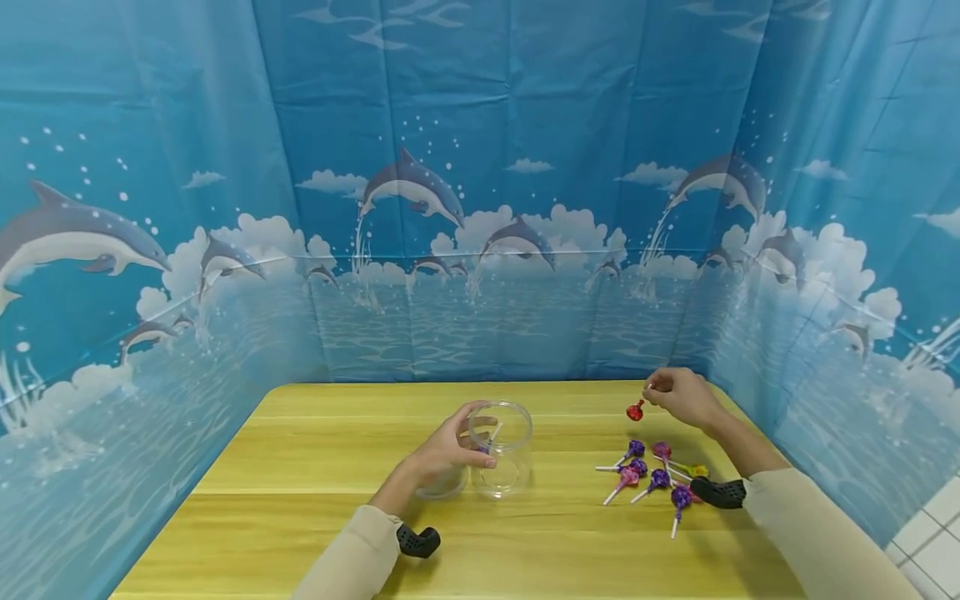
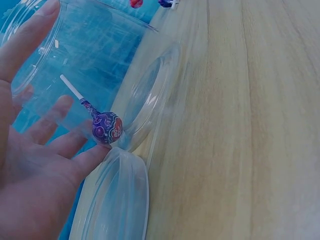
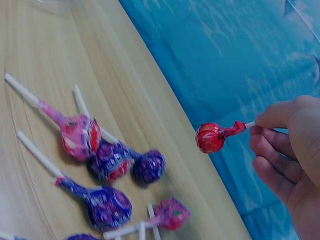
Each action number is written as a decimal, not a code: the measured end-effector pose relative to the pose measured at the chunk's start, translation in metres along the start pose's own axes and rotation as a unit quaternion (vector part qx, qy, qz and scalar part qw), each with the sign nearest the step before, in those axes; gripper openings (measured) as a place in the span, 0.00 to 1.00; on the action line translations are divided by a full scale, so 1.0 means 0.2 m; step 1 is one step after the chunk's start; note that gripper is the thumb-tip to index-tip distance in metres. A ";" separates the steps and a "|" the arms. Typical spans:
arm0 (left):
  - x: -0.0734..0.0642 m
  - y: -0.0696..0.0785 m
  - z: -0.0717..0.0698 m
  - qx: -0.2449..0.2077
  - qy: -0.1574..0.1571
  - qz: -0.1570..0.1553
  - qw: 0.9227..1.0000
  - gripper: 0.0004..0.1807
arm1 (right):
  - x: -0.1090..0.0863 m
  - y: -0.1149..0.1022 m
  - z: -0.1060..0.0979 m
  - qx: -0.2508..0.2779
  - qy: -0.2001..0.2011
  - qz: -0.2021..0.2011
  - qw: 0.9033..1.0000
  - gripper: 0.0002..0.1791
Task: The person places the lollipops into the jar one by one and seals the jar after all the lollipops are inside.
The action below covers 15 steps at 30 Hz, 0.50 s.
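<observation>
A clear plastic jar [image 1: 517,458] stands without its lid near the middle of the table. My left hand [image 1: 448,450] holds it from the left side, fingers and thumb curled about its wall. Inside the jar is one purple-wrapped lollipop [image 2: 106,127], its white stick pointing up. Beside the jar, partly under the left hand, lies a clear round lid [image 2: 120,197]. Over the right part of the table, my right hand [image 1: 684,400] pinches a red-wrapped lollipop [image 3: 210,138] by its white stick, the candy end hanging down.
Several lollipops lie in a loose group on the right side of the table, among them a pink one [image 1: 628,477], a purple one [image 1: 681,497] and a yellow one [image 1: 697,471]. A blue dolphin-print curtain [image 1: 480,325] hangs behind and beside the yellow wood-grain table [image 1: 300,467].
</observation>
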State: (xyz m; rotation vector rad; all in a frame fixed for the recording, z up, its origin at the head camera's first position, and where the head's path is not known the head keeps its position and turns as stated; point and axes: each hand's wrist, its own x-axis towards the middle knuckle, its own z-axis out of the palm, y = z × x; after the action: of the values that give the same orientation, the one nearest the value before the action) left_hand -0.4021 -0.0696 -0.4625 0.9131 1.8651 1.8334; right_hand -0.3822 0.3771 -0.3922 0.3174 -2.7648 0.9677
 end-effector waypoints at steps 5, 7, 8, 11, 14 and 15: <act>0.00 0.00 0.00 0.003 -0.003 0.006 1.000 0.48 | 0.02 -0.05 0.03 0.015 0.003 -0.011 1.000 0.11; 0.00 0.00 0.01 0.004 -0.002 0.007 1.000 0.47 | 0.03 -0.07 0.04 0.020 0.002 -0.014 1.000 0.11; 0.00 0.00 0.01 0.004 -0.003 0.007 1.000 0.48 | 0.03 -0.08 0.05 0.022 0.002 -0.015 1.000 0.11; 0.00 0.00 0.00 0.003 -0.004 0.003 1.000 0.48 | 0.04 -0.11 0.07 0.027 -0.001 -0.018 0.999 0.11; 0.00 0.00 0.00 0.002 -0.004 0.002 1.000 0.48 | 0.06 -0.16 0.09 0.038 -0.003 -0.025 0.999 0.10; 0.00 0.00 0.00 0.002 -0.004 0.002 1.000 0.48 | 0.07 -0.17 0.10 0.044 -0.003 -0.028 0.999 0.10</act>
State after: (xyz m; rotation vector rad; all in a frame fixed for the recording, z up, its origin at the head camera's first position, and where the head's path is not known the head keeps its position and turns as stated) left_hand -0.4020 -0.0697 -0.4632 0.9245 1.8636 1.8281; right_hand -0.3877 0.3365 -0.3830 0.4102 -2.7085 1.0768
